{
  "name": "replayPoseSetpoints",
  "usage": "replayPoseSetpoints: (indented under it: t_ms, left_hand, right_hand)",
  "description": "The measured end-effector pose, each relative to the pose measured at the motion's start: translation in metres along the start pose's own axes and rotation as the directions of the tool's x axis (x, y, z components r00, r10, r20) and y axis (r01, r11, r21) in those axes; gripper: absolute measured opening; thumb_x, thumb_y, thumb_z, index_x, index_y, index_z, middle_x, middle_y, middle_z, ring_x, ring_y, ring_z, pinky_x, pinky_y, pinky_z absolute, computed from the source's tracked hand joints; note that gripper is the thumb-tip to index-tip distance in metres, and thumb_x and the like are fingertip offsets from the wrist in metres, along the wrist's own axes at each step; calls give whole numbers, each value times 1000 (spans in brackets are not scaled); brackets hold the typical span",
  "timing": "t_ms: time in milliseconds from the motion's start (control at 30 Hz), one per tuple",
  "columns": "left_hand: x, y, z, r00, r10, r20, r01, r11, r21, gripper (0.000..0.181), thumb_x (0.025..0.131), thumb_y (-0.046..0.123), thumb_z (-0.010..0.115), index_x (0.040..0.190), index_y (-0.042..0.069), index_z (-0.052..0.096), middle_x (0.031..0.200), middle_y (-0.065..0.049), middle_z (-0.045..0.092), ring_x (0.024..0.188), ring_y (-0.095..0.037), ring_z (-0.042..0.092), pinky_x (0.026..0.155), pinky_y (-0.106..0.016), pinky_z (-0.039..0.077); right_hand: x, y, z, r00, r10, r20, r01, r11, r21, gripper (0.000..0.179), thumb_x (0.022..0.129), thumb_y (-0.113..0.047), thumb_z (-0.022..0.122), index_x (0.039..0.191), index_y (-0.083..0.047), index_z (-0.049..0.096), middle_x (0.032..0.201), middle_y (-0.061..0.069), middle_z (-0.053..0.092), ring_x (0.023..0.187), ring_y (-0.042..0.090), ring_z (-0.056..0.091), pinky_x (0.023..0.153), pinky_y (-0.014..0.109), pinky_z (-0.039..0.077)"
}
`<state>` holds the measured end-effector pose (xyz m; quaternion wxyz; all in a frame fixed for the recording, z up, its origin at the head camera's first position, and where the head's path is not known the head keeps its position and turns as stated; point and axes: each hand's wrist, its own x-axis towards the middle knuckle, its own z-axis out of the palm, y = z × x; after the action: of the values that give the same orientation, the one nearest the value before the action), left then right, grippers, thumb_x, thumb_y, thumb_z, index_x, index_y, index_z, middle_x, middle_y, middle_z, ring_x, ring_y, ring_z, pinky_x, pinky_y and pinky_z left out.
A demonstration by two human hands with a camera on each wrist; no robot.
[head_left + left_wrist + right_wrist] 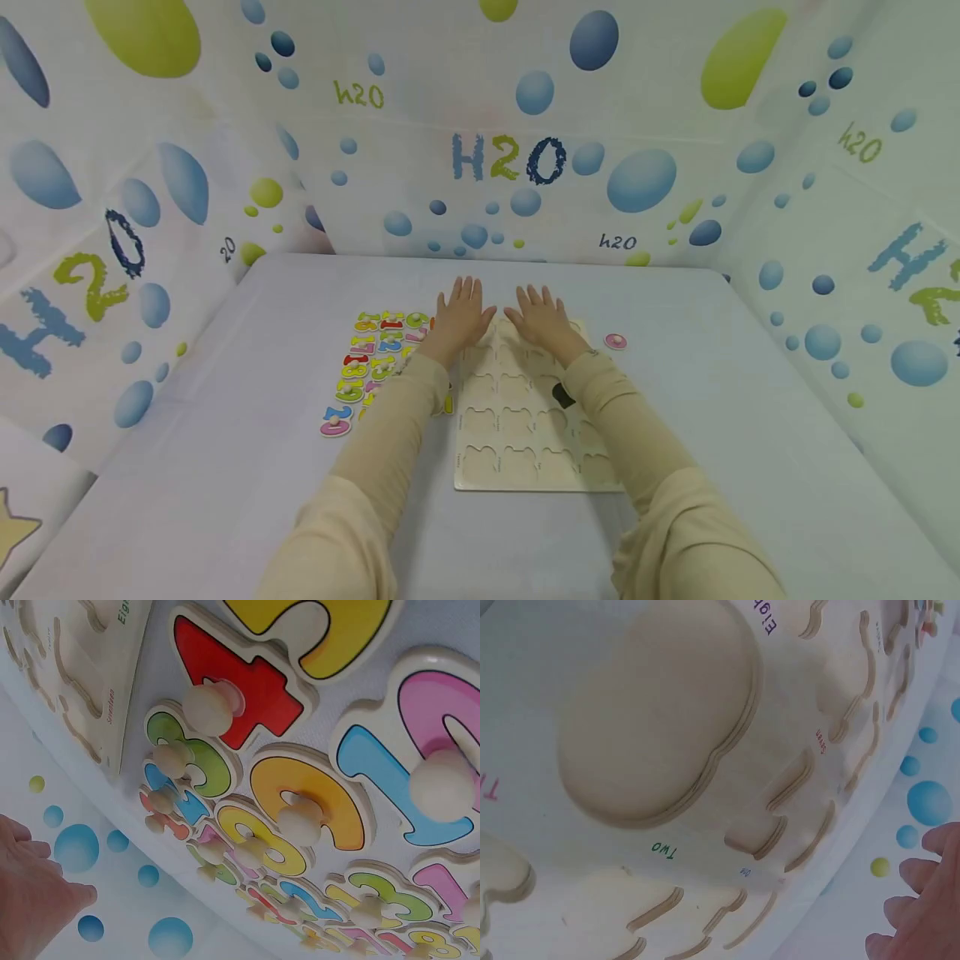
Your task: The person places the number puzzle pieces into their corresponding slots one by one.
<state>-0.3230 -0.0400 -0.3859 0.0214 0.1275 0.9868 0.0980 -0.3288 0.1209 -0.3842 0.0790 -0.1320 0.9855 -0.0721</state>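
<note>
Straight-fingered, empty left hand (461, 322) and right hand (544, 323): you are apparently preparing to pinch leftward numerals (382, 367) for the nearby board (498, 403).

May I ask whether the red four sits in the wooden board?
No, the red four lies beside the board, with a gap between them.

My right hand (926, 907) shows at the lower right of the frame, 4 fingertips pointing left, against a white backdrop with blue dots (928, 802) and 1 yellow-green dot (880, 867). My pale board (577, 855) fills the left and centre, 1 large rounded recess (660, 712) above the green printed word for 2 (664, 850).
</note>
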Motion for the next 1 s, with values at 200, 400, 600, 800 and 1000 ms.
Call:
replayPoseSetpoints:
  t_ms: [200,400,600,800,1000]
  left_hand:
    - [-3,-1,-1,1000,-1,5,1,1000,-6,63,102,41,26,148,-1,11,153,-16,7,140,-28,0,107,-53,9]
    - [-5,-3,-2,1000,17,-3,-17,1000,-23,64,102,41,26,148,-2,12,153,-17,8,140,-29,0,107,-54,8]
    - [-3,-8,-6,999,51,-7,-52,998,-47,64,102,42,23,148,-1,10,154,-16,6,140,-28,-2,107,-53,7]
    - [-5,-12,-20,996,82,-26,-85,991,-106,64,102,42,24,148,-1,9,154,-16,4,139,-28,-4,108,-52,5]
    - [-14,-28,-30,994,102,-38,-106,982,-153,64,103,40,25,148,-2,7,153,-18,3,139,-30,-4,107,-54,5]
  right_hand:
    - [-2,2,3,1000,-10,9,10,1000,3,63,102,-45,18,150,-5,9,153,17,8,138,38,0,107,53,4]
    - [-3,8,2,999,-35,0,35,999,10,64,102,-45,19,149,-4,8,153,19,8,138,39,1,107,55,6]
    - [-9,25,0,997,-76,-21,77,996,41,65,102,-44,21,149,-1,4,152,21,6,137,40,0,107,55,4]
    - [-31,47,-4,993,-104,-47,109,986,126,64,103,-36,28,146,5,6,150,27,8,136,45,4,105,58,6]
    - [-53,69,7,991,-132,-34,136,974,179,68,103,-37,31,145,8,3,148,30,7,134,48,4,103,61,9]
